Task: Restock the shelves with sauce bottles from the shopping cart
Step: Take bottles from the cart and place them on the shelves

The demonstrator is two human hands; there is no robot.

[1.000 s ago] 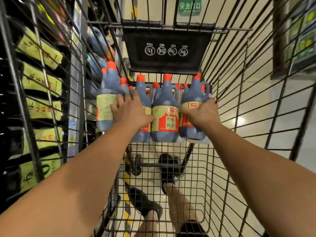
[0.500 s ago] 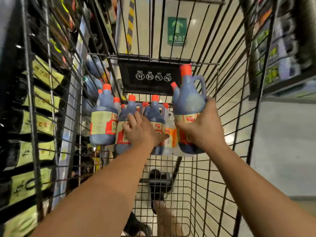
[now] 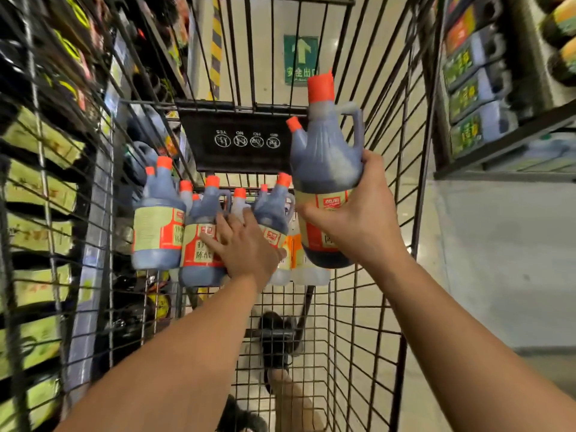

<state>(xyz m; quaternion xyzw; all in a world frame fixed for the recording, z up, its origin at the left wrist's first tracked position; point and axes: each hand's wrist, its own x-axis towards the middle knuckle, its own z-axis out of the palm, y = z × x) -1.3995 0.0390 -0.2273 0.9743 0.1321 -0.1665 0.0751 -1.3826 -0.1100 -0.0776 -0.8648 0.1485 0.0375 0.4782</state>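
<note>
Removal step: a dark, orange-capped plastic sauce bottle [image 3: 327, 157] is held above the wire shopping cart [image 3: 237, 157] in the curled grip of the right hand [image 3: 358, 226], the grip of the left hand [image 3: 246, 247] spread flat on the standing bottles [image 3: 156, 229] — a carry to the shelf [image 3: 505, 146] is called for next.

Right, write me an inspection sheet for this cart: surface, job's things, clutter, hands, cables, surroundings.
Surface: black wire shopping cart with a mesh floor.
Job's things: dark plastic sauce bottles with orange caps stand at the far end; one raised bottle is held above them.
Clutter: pale plastic bottles among them.
Hands: left hand lies on the standing bottles, fingers fairly straight; right hand grips the raised bottle.
Cables: nothing seen.
Surroundings: stocked shelves on both sides; green exit sign on the floor.
</note>
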